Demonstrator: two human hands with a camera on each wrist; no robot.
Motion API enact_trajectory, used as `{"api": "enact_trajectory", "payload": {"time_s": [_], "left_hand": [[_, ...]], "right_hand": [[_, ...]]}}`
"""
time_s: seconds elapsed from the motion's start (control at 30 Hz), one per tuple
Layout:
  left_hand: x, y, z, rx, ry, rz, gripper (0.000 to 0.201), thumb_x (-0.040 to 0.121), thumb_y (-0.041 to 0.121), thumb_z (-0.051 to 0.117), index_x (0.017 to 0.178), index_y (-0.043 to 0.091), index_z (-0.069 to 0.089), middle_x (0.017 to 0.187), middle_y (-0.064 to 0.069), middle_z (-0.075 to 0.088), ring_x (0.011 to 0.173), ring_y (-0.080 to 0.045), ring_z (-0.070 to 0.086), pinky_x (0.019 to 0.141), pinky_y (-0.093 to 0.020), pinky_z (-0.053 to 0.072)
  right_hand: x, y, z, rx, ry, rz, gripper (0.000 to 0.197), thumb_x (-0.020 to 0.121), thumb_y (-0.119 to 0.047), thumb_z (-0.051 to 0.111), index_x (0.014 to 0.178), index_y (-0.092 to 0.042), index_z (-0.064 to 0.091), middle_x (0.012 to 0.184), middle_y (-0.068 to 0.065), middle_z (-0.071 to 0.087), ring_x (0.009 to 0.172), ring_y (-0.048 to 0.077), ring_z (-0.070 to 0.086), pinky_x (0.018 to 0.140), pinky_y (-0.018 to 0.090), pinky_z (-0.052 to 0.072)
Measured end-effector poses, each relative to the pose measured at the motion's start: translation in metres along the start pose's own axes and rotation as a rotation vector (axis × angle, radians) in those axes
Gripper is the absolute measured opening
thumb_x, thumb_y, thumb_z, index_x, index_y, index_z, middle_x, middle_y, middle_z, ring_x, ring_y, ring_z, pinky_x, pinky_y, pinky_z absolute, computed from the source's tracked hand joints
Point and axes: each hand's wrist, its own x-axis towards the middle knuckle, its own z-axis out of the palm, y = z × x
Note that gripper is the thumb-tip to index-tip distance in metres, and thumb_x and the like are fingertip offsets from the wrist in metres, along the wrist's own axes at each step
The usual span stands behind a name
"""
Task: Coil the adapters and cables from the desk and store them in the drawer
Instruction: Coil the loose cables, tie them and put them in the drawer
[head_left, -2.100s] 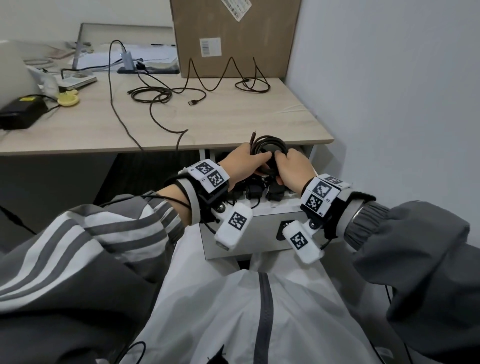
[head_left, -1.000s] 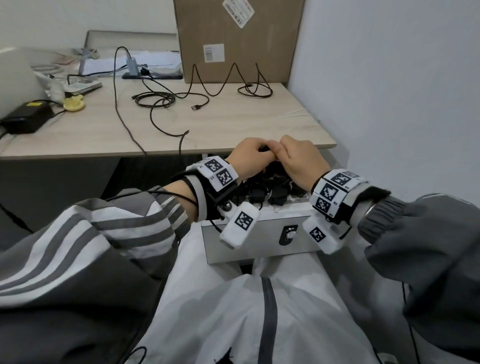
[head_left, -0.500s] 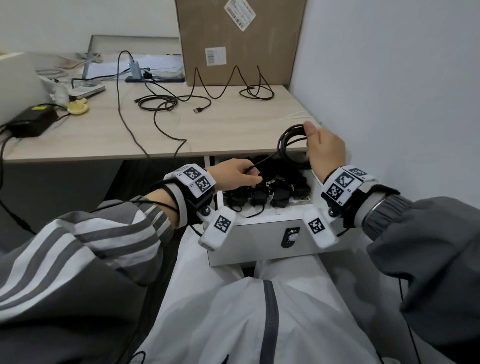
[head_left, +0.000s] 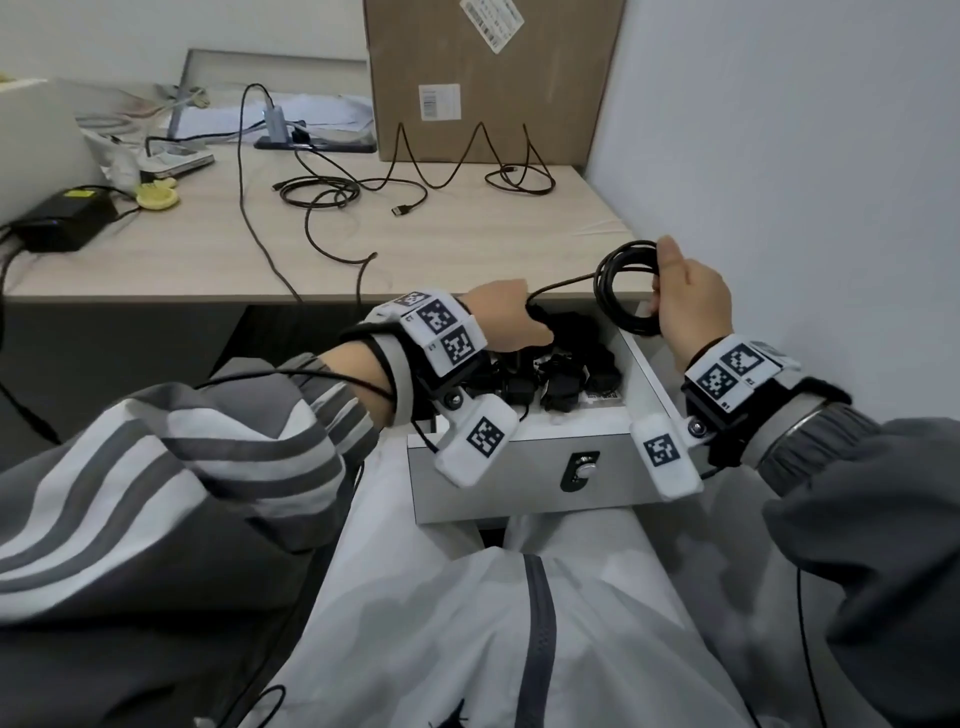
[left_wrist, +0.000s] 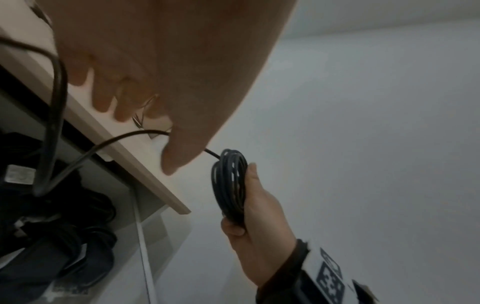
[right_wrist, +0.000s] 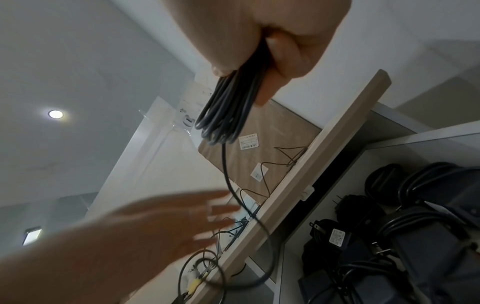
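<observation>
Black cable coil (head_left: 626, 291) sits in the right hand's (head_left: 691, 306) grip above the open drawer (head_left: 519, 470), its loose tail running to the left hand (head_left: 506, 322), which looks open-fingered, though blurred. Drawer already holds several adapters; more cables (head_left: 322, 195) wait on the desk (head_left: 467, 244). Versus half a second ago, the coil is barely higher and the tail pulled out longer.

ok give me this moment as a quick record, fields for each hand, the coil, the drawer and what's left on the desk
right hand: grips the coiled black cable, raised above the drawer's far right corner
left hand: over the drawer; the cable's loose end runs to it, fingers look spread and blurred in the right wrist view, grip unclear
drawer: open, black adapters inside
desk: loose cables not yet coiled
also on desk: cardboard box, black power brick
</observation>
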Motion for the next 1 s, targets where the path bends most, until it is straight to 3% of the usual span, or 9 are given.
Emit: {"api": "enact_trajectory", "payload": {"time_s": [0.07,0.1,0.27,0.37,0.57,0.67,0.73,0.9,1.0], "left_hand": [[0.001,0.011,-0.003,-0.061,0.062,0.136,0.065,0.093,0.032,0.059,0.148,0.013,0.030,0.149,-0.006,0.039,0.131,-0.020,0.041,0.101,-0.026,0.034],[0.003,0.016,-0.002,-0.099,0.071,0.187,0.065,0.093,0.030,0.058,0.149,0.015,0.029,0.151,-0.004,0.036,0.130,-0.017,0.041,0.098,-0.022,0.033],[0.020,0.016,0.010,-0.303,0.160,0.207,0.029,0.100,0.032,0.047,0.096,0.008,0.063,0.089,-0.005,0.064,0.066,-0.011,0.054,0.060,-0.020,0.039],[0.020,0.010,0.017,-0.327,0.070,0.171,0.036,0.102,0.032,0.041,0.071,0.016,0.049,0.065,0.002,0.057,0.058,-0.010,0.055,0.043,-0.009,0.036],[0.026,0.024,0.018,-0.657,0.387,-0.003,0.041,0.101,0.028,0.045,0.062,0.015,0.044,0.058,-0.002,0.042,0.049,-0.018,0.045,0.044,-0.024,0.037],[0.026,0.027,0.017,-0.721,0.356,-0.026,0.041,0.102,0.030,0.040,0.064,0.017,0.048,0.059,0.001,0.043,0.054,-0.015,0.038,0.058,-0.029,0.031],[0.022,0.028,0.020,-0.738,0.291,-0.025,0.041,0.103,0.036,0.036,0.071,0.016,0.052,0.063,0.003,0.045,0.059,-0.016,0.041,0.066,-0.029,0.032],[0.007,0.025,0.034,-0.746,0.095,-0.011,0.049,0.090,0.053,0.057,0.113,0.010,0.052,0.091,0.004,0.056,0.075,-0.008,0.053,0.063,-0.022,0.041],[0.006,0.019,0.040,-0.764,0.047,-0.004,0.043,0.087,0.047,0.064,0.109,0.012,0.051,0.094,-0.001,0.057,0.078,-0.013,0.053,0.055,-0.019,0.040]], "right_hand": [[-0.003,-0.004,0.000,-0.015,-0.039,-0.043,0.057,0.101,-0.047,0.031,0.057,-0.015,0.049,0.058,0.003,0.055,0.066,0.026,0.056,0.077,0.038,0.046],[-0.006,-0.007,-0.001,-0.012,-0.049,-0.057,0.056,0.101,-0.046,0.032,0.057,-0.015,0.048,0.057,0.002,0.054,0.061,0.021,0.053,0.072,0.035,0.043],[-0.012,-0.003,-0.010,0.031,-0.038,-0.041,0.057,0.101,-0.046,0.032,0.056,-0.014,0.046,0.056,0.001,0.050,0.055,0.015,0.046,0.061,0.029,0.037],[-0.016,0.005,-0.011,0.029,-0.024,-0.021,0.056,0.101,-0.045,0.032,0.057,-0.013,0.046,0.057,0.001,0.050,0.055,0.014,0.045,0.058,0.024,0.036],[-0.033,0.008,0.010,-0.012,-0.095,0.025,0.057,0.102,-0.044,0.028,0.056,-0.014,0.046,0.056,-0.001,0.051,0.056,0.015,0.049,0.064,0.029,0.038],[-0.037,0.005,0.016,0.005,-0.082,0.066,0.055,0.102,-0.043,0.028,0.060,-0.013,0.045,0.057,-0.002,0.050,0.056,0.013,0.047,0.055,0.015,0.035],[-0.037,0.003,0.014,0.020,-0.065,0.097,0.055,0.102,-0.043,0.028,0.059,-0.014,0.044,0.057,-0.002,0.049,0.056,0.012,0.047,0.057,0.024,0.035],[-0.040,-0.001,0.015,-0.038,-0.069,0.105,0.056,0.103,-0.043,0.025,0.059,-0.014,0.045,0.058,-0.002,0.050,0.055,0.008,0.046,0.050,0.019,0.031],[-0.044,-0.012,0.018,-0.077,-0.094,0.070,0.056,0.103,-0.041,0.024,0.066,-0.010,0.051,0.060,-0.002,0.051,0.057,0.007,0.045,0.056,0.027,0.024]]}}
